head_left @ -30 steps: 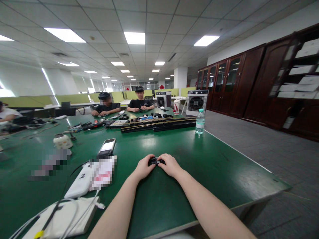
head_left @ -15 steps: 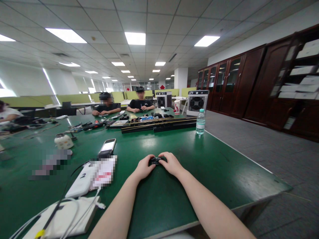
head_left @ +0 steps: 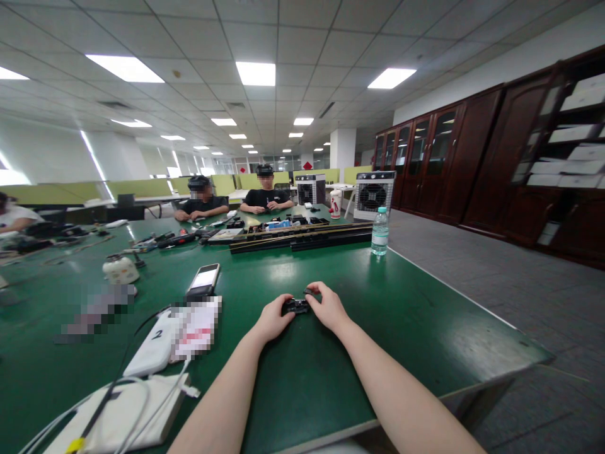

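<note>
A small black part [head_left: 297, 306], too small to name more closely, lies low over the green table [head_left: 397, 302]. My left hand [head_left: 274, 319] is closed on its left end, thumb in front and fingers behind. On the other side, my right hand [head_left: 329, 310] pinches a little dark piece [head_left: 308, 292] between fingertips and thumb, just above the part's right end. Whether that piece still touches the black part I cannot tell.
To the left lie a phone [head_left: 206, 279], a white power bank [head_left: 154, 343], cables and a white pouch-like item [head_left: 118, 419]. Long black rails [head_left: 331, 238] and a water bottle [head_left: 380, 232] stand further back. Two people in dark shirts sit across the table.
My right hand has lifted slightly off the black part's right end, and a little dark piece now shows at its fingertips. My left hand has stayed in place.
</note>
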### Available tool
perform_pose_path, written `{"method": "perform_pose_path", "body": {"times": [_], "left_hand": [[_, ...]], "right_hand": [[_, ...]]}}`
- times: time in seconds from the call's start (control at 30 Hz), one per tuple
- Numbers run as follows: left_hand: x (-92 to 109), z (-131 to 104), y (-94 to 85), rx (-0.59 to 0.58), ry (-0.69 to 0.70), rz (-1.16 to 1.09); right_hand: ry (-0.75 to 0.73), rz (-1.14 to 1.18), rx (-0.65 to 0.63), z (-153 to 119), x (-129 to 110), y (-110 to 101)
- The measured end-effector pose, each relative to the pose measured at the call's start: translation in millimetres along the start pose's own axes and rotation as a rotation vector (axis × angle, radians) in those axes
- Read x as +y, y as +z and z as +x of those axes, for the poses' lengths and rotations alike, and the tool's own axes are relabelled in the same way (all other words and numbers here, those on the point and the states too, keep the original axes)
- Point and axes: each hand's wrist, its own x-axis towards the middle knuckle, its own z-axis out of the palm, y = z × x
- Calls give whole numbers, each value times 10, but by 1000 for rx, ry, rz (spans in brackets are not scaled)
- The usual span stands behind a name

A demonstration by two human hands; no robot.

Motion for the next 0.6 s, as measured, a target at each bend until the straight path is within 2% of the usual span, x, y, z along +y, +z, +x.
{"method": "perform_pose_path", "body": {"times": [0.6], "left_hand": [[0, -3, -1, 1, 4, -17]], "right_hand": [[93, 69, 121, 45, 112, 19]]}}
